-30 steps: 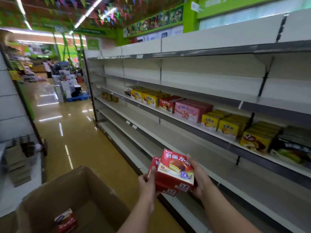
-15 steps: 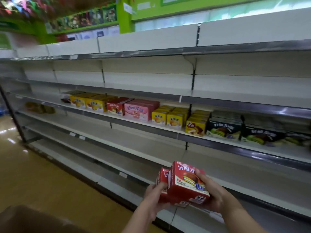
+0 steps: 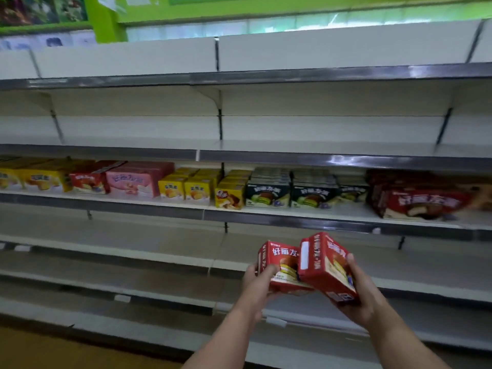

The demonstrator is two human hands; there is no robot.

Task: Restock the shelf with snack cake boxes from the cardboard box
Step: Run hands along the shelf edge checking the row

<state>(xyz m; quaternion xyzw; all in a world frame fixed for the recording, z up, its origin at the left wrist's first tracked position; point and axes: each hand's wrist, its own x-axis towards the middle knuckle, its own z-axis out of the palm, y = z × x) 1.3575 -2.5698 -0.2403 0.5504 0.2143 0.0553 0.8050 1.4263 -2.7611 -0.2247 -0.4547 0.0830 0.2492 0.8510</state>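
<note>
Head view: the left hand (image 3: 257,275) grips one red snack cake box (image 3: 282,265), thumb across its front. The right hand (image 3: 359,296) grips a second red box (image 3: 323,265), tilted and touching the first. Both boxes are held in front of the shelf (image 3: 266,213), below its stocked tier.

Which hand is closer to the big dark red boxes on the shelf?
Right. The right hand, gripping a red snack cake box, is below the big dark red boxes. The left hand is further left.
</note>
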